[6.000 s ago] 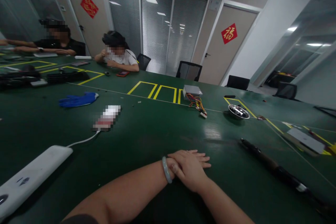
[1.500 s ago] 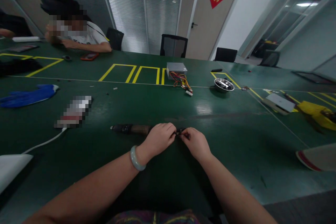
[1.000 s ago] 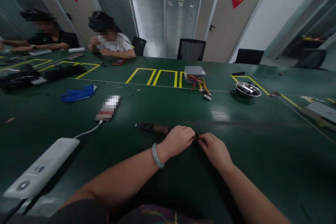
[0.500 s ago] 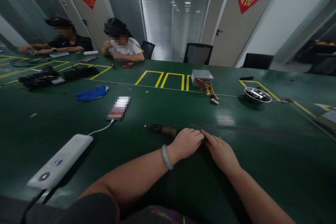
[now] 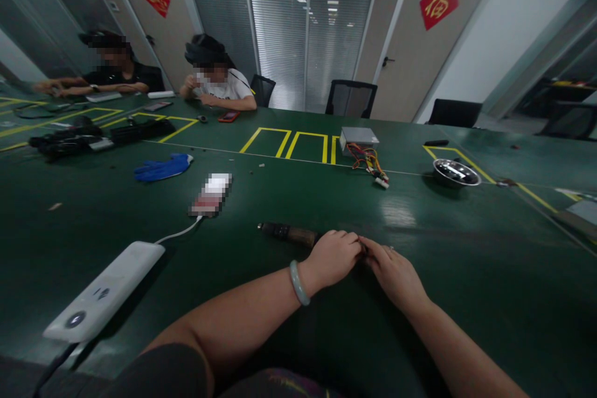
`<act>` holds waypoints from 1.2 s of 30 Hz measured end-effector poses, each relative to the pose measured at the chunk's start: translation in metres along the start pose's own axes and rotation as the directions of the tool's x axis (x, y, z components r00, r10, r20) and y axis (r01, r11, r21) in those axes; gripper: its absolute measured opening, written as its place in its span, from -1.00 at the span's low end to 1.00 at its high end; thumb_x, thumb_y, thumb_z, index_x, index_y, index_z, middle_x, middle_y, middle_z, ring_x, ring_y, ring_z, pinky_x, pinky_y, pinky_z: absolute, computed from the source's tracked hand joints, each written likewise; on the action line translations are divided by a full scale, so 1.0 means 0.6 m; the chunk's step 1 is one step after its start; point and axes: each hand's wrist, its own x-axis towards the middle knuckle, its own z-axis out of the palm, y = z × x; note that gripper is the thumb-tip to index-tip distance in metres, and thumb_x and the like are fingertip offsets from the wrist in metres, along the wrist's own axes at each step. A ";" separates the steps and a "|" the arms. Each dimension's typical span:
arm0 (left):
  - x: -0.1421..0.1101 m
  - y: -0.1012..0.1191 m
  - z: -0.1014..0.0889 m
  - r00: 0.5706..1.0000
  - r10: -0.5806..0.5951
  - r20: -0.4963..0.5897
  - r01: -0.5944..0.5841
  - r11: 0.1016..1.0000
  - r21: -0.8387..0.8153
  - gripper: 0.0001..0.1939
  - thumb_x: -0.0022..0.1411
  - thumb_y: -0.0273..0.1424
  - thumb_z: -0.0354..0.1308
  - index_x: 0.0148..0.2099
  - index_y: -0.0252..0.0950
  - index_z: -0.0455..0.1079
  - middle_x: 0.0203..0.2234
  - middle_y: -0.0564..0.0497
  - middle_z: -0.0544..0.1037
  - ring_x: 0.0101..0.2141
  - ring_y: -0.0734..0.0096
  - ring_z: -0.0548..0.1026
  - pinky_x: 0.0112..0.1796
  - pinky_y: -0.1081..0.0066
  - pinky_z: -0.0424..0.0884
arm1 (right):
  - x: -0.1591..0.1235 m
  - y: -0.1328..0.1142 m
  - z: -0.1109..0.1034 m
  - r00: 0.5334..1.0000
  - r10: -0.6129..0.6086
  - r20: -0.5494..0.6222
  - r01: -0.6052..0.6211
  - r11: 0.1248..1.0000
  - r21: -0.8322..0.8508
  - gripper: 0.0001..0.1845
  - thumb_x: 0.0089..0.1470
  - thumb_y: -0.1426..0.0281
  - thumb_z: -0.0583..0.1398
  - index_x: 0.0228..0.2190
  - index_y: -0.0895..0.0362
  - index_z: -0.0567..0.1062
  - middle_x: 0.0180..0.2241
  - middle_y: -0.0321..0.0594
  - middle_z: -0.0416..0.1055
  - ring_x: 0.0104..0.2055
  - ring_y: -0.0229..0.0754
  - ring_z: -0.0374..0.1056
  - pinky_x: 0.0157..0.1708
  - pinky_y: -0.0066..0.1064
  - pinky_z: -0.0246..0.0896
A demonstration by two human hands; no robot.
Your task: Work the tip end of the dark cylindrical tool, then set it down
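A long, dark rod-shaped tool (image 5: 298,236) with a brownish band and a small metal tip lies almost level just above or on the green table; I cannot tell whether it touches. My left hand (image 5: 336,255), with a pale bangle at its wrist, is closed over the tool's right part and hides it. At that same end, my right hand (image 5: 392,268) has its fingers drawn together against my left fingertips. A bit of the dark tool shows between the two hands. The tool's right end is mostly covered.
Left of my hands are a phone (image 5: 212,194) cabled to a white power bank (image 5: 107,289) and a blue glove (image 5: 163,167). Farther off stand a grey power supply (image 5: 359,135) with coloured wires and a metal bowl (image 5: 456,172). Two people sit at the far left.
The view has shifted slightly. Both hands remain at the tool's right end, with the right fingers moved a little and a bit more of the dark tool visible between the hands.
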 end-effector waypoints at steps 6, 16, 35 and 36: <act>0.001 0.004 -0.001 1.000 -0.011 0.006 0.011 1.000 0.006 -0.85 0.34 -0.40 0.02 -0.11 -0.29 0.38 -0.19 -0.03 0.45 -0.18 0.31 0.42 -0.18 0.29 0.32 | 0.001 -0.003 -0.011 0.999 0.018 -0.049 -0.021 0.999 -0.048 -0.44 0.14 0.37 0.14 0.18 0.02 0.23 0.08 -0.09 0.33 0.09 0.01 0.28 0.08 -0.10 0.17; -0.002 0.006 -0.002 1.000 -0.010 -0.007 0.010 1.000 0.001 -0.80 0.38 -0.32 -0.02 -0.19 -0.25 0.40 -0.23 0.00 0.43 -0.18 0.32 0.41 -0.19 0.29 0.29 | -0.014 0.020 0.014 0.999 0.031 0.010 -0.032 0.999 0.034 -0.56 0.20 0.27 0.11 0.11 0.02 0.32 0.11 -0.12 0.30 0.15 -0.02 0.22 0.13 -0.08 0.13; -0.003 0.007 -0.006 1.000 -0.022 0.017 0.022 1.000 -0.008 -0.80 0.39 -0.29 -0.03 -0.15 -0.21 0.40 -0.20 0.03 0.44 -0.18 0.33 0.42 -0.19 0.31 0.30 | -0.002 0.016 0.014 0.993 0.098 -0.065 -0.086 0.981 0.175 -0.87 0.11 0.29 0.17 -0.42 0.04 0.50 -0.06 -0.20 0.45 0.04 -0.03 0.33 0.03 -0.10 0.17; -0.003 0.007 -0.006 1.000 -0.021 0.008 0.021 1.000 -0.016 -0.81 0.38 -0.30 -0.02 -0.15 -0.21 0.39 -0.21 0.03 0.45 -0.18 0.33 0.42 -0.19 0.31 0.30 | 0.000 0.016 0.013 0.993 0.093 -0.072 -0.079 0.981 0.177 -0.86 0.11 0.29 0.18 -0.43 0.04 0.50 -0.08 -0.20 0.46 0.01 -0.04 0.34 0.01 -0.11 0.18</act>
